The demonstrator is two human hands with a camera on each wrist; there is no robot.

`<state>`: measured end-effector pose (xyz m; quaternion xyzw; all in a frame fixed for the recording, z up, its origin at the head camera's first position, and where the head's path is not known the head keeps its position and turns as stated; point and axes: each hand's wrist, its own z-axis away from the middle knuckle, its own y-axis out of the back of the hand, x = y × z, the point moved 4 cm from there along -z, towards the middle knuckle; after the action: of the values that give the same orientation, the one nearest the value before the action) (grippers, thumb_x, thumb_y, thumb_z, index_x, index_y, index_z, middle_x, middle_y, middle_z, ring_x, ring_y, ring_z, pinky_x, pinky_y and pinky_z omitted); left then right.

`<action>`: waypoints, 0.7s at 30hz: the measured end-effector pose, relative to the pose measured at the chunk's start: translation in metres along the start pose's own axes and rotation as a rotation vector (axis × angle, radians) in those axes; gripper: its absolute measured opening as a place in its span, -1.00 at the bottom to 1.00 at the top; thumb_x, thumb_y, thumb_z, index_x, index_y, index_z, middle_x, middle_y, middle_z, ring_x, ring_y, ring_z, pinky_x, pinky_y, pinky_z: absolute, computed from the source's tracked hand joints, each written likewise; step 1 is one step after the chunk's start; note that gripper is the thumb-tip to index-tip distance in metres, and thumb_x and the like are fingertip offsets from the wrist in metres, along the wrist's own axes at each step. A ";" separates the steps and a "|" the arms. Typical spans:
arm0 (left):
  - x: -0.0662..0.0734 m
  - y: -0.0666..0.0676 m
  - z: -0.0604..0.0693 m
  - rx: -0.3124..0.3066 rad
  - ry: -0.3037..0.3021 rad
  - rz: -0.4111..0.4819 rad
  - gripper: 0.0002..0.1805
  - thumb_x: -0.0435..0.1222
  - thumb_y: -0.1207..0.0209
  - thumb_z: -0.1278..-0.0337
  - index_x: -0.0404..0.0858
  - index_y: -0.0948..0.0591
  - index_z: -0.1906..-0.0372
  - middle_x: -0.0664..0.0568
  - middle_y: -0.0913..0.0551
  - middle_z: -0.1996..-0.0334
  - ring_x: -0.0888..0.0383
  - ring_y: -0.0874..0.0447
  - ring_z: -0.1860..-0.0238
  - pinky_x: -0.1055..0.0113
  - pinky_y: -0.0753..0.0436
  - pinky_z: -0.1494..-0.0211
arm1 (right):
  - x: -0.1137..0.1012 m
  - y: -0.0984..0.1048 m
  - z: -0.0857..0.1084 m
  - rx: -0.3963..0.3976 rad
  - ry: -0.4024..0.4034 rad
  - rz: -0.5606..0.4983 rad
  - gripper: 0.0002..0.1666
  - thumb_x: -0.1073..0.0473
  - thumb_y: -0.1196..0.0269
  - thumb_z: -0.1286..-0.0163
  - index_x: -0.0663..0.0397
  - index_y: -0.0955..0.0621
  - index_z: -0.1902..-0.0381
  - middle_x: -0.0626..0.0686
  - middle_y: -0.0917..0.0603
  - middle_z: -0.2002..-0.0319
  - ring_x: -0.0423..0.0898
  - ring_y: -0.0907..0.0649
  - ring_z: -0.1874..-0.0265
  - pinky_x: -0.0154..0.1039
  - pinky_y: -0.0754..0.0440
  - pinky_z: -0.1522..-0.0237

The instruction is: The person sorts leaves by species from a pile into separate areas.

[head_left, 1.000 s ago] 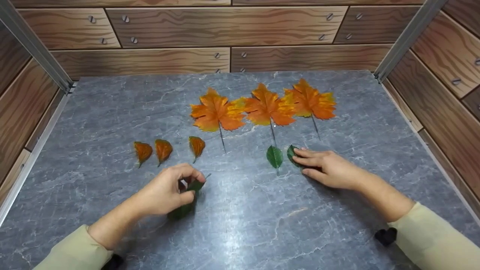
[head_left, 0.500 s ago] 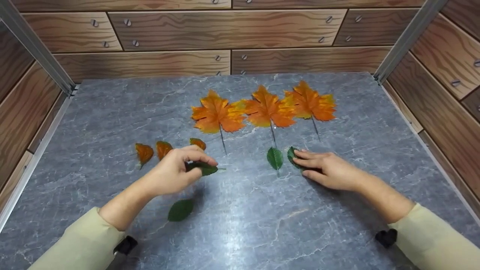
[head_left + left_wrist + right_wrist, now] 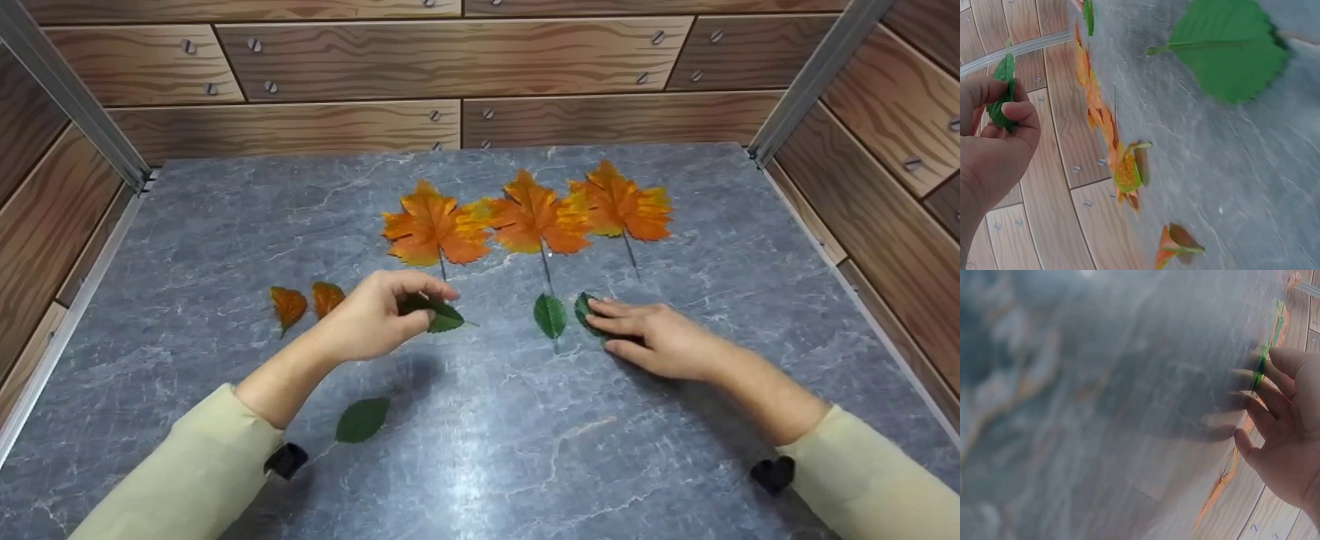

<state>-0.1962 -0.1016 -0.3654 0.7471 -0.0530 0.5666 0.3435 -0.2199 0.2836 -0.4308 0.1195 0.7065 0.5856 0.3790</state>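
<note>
In the head view my left hand (image 3: 375, 319) pinches a green leaf (image 3: 448, 319) between thumb and fingers, held above the table with its stem pointing right. The left wrist view also shows this leaf (image 3: 1002, 107) in the fingertips. My right hand (image 3: 660, 341) lies with extended fingers on a second green leaf (image 3: 583, 309), partly covering it. Just left of that is another green leaf (image 3: 549, 316), flat on the table. One more green leaf (image 3: 362, 420) lies nearer the front, below my left hand.
Three orange maple leaves (image 3: 431, 225) form a row at the back of the grey marbled table (image 3: 225, 210). Two small orange-brown leaves (image 3: 288, 306) show at the left; my left hand hides a third in the head view. Wood-patterned walls (image 3: 450, 60) enclose the table.
The left hand has lifted a green leaf from near the front leaf and carried it forward and right, uncovering that front leaf. The right hand has stayed in place.
</note>
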 end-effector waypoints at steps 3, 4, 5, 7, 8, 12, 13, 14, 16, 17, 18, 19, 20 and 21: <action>0.000 0.000 -0.009 0.010 0.017 0.020 -0.64 -0.52 -0.18 -0.39 -0.27 -0.74 -0.18 -0.07 -0.77 0.08 0.08 -0.62 0.33 0.30 -0.56 0.28 | 0.000 0.000 -0.001 -0.006 -0.001 0.001 -0.44 0.14 -0.28 -0.60 0.12 -0.54 -0.49 0.17 -0.40 -0.55 0.22 -0.43 -0.49 0.29 -0.42 -0.42; 0.001 -0.001 -0.012 0.014 0.023 0.029 -0.65 -0.52 -0.20 -0.38 -0.29 -0.74 -0.17 -0.07 -0.78 0.09 0.07 -0.66 0.29 0.31 -0.60 0.25 | 0.000 0.000 -0.001 -0.007 -0.001 0.001 -0.44 0.14 -0.27 -0.60 0.12 -0.54 -0.49 0.17 -0.40 -0.54 0.22 -0.43 -0.49 0.29 -0.42 -0.42; 0.001 -0.001 -0.015 0.017 0.024 0.039 -0.67 -0.52 -0.22 -0.38 -0.31 -0.74 -0.16 -0.08 -0.79 0.09 0.06 -0.69 0.27 0.31 -0.63 0.23 | 0.000 0.000 -0.001 -0.009 -0.002 0.002 -0.44 0.14 -0.27 -0.60 0.12 -0.54 -0.49 0.17 -0.40 -0.55 0.22 -0.43 -0.48 0.29 -0.42 -0.42; 0.001 -0.001 -0.020 0.024 0.031 0.055 -0.69 -0.51 -0.23 -0.37 -0.31 -0.76 -0.13 -0.07 -0.79 0.10 0.05 -0.71 0.26 0.31 -0.64 0.22 | -0.001 -0.001 -0.001 -0.011 -0.006 0.001 -0.44 0.14 -0.27 -0.60 0.11 -0.54 -0.49 0.16 -0.40 -0.55 0.22 -0.43 -0.49 0.29 -0.42 -0.42; 0.001 -0.002 -0.023 0.026 0.036 0.058 -0.70 -0.51 -0.24 -0.38 -0.30 -0.76 -0.12 -0.06 -0.79 0.09 0.05 -0.70 0.26 0.31 -0.65 0.22 | -0.001 -0.001 -0.001 -0.012 -0.006 0.001 -0.44 0.14 -0.27 -0.60 0.11 -0.54 -0.49 0.16 -0.40 -0.55 0.21 -0.43 -0.49 0.29 -0.42 -0.43; 0.000 -0.005 -0.032 0.022 0.049 0.049 -0.71 -0.47 -0.22 -0.43 -0.24 -0.78 -0.13 -0.03 -0.79 0.02 0.07 -0.67 0.26 0.30 -0.64 0.20 | -0.001 -0.001 -0.001 -0.010 -0.002 0.006 -0.44 0.14 -0.27 -0.60 0.10 -0.54 -0.49 0.16 -0.40 -0.55 0.21 -0.43 -0.49 0.29 -0.42 -0.43; 0.000 -0.006 -0.034 0.017 0.050 0.047 -0.71 -0.47 -0.22 -0.45 -0.23 -0.78 -0.13 -0.03 -0.78 0.00 0.08 -0.66 0.24 0.30 -0.64 0.18 | -0.001 -0.001 -0.001 -0.007 0.004 0.008 -0.44 0.14 -0.27 -0.60 0.11 -0.54 -0.49 0.16 -0.40 -0.55 0.22 -0.44 -0.48 0.29 -0.42 -0.42; 0.000 -0.007 -0.036 0.010 0.049 0.046 -0.70 -0.47 -0.20 -0.46 -0.24 -0.78 -0.14 -0.05 -0.78 -0.02 0.08 -0.66 0.23 0.29 -0.64 0.16 | -0.001 -0.001 -0.001 -0.002 0.010 0.009 -0.44 0.15 -0.28 -0.60 0.12 -0.55 -0.48 0.17 -0.41 -0.54 0.22 -0.44 -0.48 0.29 -0.43 -0.41; -0.001 -0.009 -0.040 -0.002 0.047 0.047 -0.69 -0.48 -0.18 -0.48 -0.24 -0.77 -0.16 -0.06 -0.76 -0.07 0.08 -0.65 0.19 0.27 -0.64 0.12 | -0.002 0.000 -0.001 0.009 0.021 0.013 -0.44 0.16 -0.28 -0.59 0.13 -0.55 -0.47 0.18 -0.42 -0.53 0.23 -0.46 -0.46 0.30 -0.44 -0.40; -0.001 -0.010 -0.042 -0.008 0.048 0.046 -0.68 -0.48 -0.16 -0.49 -0.24 -0.76 -0.17 -0.07 -0.75 -0.09 0.08 -0.65 0.18 0.26 -0.65 0.10 | -0.002 0.000 0.000 0.012 0.023 0.011 -0.45 0.17 -0.29 -0.59 0.13 -0.56 -0.47 0.18 -0.43 -0.53 0.23 -0.46 -0.46 0.30 -0.44 -0.40; -0.002 -0.011 -0.044 -0.013 0.053 0.048 -0.67 -0.49 -0.15 -0.50 -0.24 -0.76 -0.18 -0.06 -0.74 -0.10 0.08 -0.63 0.18 0.26 -0.64 0.10 | -0.001 0.001 0.000 0.013 0.021 0.012 -0.44 0.17 -0.29 -0.58 0.13 -0.56 -0.47 0.18 -0.43 -0.53 0.23 -0.46 -0.46 0.31 -0.44 -0.40; -0.003 -0.012 -0.046 -0.017 0.059 0.049 -0.66 -0.50 -0.14 -0.50 -0.24 -0.75 -0.19 -0.06 -0.74 -0.10 0.08 -0.62 0.20 0.26 -0.63 0.11 | -0.001 0.001 0.000 0.011 0.015 0.012 -0.44 0.17 -0.29 -0.58 0.13 -0.56 -0.47 0.17 -0.42 -0.53 0.22 -0.45 -0.47 0.30 -0.44 -0.40; -0.004 -0.013 -0.048 -0.022 0.066 0.048 -0.65 -0.51 -0.13 -0.50 -0.24 -0.74 -0.21 -0.06 -0.74 -0.08 0.08 -0.61 0.21 0.26 -0.62 0.12 | -0.001 0.001 0.000 0.008 0.008 0.011 -0.44 0.17 -0.29 -0.58 0.12 -0.56 -0.47 0.17 -0.42 -0.53 0.22 -0.44 -0.48 0.30 -0.43 -0.41; -0.004 -0.014 -0.050 -0.025 0.073 0.047 -0.64 -0.51 -0.12 -0.50 -0.23 -0.73 -0.22 -0.04 -0.74 -0.06 0.09 -0.59 0.23 0.26 -0.61 0.14 | -0.001 0.001 0.000 0.003 0.002 0.012 -0.44 0.16 -0.29 -0.58 0.12 -0.55 -0.48 0.16 -0.41 -0.54 0.21 -0.44 -0.48 0.30 -0.42 -0.42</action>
<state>-0.2318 -0.0633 -0.3697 0.7203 -0.0650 0.6005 0.3411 -0.2197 0.2835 -0.4298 0.1238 0.7071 0.5867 0.3748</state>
